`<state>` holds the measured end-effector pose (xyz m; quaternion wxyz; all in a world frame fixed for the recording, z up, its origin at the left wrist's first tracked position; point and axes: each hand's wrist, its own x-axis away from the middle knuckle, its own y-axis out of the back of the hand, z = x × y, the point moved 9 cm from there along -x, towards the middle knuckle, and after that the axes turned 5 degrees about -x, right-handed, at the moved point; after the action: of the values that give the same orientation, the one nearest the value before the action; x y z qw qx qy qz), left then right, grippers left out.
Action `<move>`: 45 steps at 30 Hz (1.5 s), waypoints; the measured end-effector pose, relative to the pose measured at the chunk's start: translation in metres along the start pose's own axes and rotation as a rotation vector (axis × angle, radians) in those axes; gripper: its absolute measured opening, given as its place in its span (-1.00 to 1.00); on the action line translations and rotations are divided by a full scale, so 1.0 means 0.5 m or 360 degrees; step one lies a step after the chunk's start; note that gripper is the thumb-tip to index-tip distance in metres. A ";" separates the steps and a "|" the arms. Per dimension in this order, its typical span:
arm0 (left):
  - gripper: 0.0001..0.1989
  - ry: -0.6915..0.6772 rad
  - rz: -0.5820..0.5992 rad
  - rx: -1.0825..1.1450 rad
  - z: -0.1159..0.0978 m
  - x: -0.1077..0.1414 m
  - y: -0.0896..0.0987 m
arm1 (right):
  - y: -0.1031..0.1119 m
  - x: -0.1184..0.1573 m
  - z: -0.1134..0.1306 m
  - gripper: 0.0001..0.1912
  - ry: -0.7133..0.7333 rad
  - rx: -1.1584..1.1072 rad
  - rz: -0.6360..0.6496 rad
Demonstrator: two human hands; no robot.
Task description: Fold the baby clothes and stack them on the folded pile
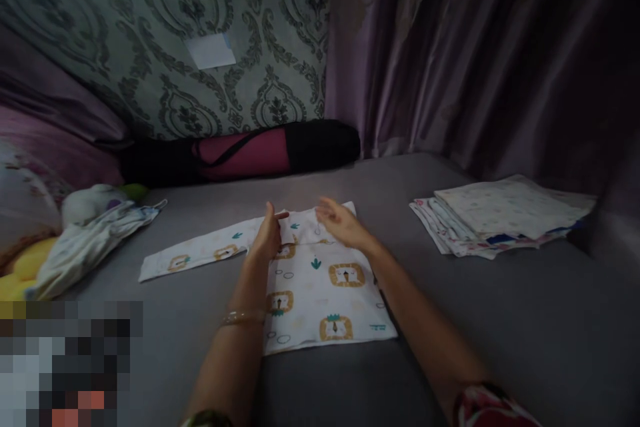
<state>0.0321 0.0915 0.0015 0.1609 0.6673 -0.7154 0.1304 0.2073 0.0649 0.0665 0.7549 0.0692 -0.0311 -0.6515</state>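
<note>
A small white shirt printed with lions and green leaves lies flat on the grey bed sheet. One sleeve stretches out to the left; the other lies folded across the upper part. My left hand is at the shirt's upper left, by the base of the outstretched sleeve, with thumb and fingers apart. Over the upper right of the shirt is my right hand, its fingers spread and slightly curled. Neither hand holds the cloth.
A stack of folded cloths lies at the right. Behind the shirt, a long black and pink bag rests along the wall. Crumpled clothing and a plush toy are at the left. A pixelated patch covers the lower left.
</note>
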 end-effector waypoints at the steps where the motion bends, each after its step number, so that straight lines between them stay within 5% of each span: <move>1: -0.18 0.0030 -0.0009 0.0024 0.002 0.002 0.000 | 0.039 -0.005 -0.001 -0.53 -0.0017 -0.0053 -0.0155; 6: -0.39 -0.0014 -0.0159 -0.0013 -0.001 0.010 0.013 | 0.235 0.004 -0.002 -0.73 0.0063 -0.0422 -0.0845; 10: -0.41 -0.0216 -0.0250 -0.0050 -0.018 0.007 0.030 | 0.285 0.011 -0.048 -0.79 -0.0083 -0.0393 -0.1032; 19: -0.42 -0.0206 -0.0366 -0.0117 -0.008 -0.009 0.055 | 0.185 -0.033 -0.092 -0.61 -0.0127 0.0700 -0.0648; 27: -0.43 -0.0316 -0.0402 -0.0265 -0.010 -0.010 0.056 | 0.060 -0.007 -0.084 -0.43 -0.0046 0.1429 -0.0140; 38: -0.55 -0.0766 -0.0880 -0.1007 -0.047 -0.004 0.104 | 0.036 0.005 -0.096 -0.25 -0.0061 0.1724 -0.0111; 45: -0.58 -0.1001 -0.0879 -0.1333 -0.055 0.000 0.085 | 0.036 -0.002 -0.111 -0.21 -0.0084 0.1784 -0.0127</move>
<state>-0.0090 0.1055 0.0279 0.2188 0.7150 -0.5192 -0.4140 0.2325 0.0723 0.0145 0.5763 0.4445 -0.3888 -0.5649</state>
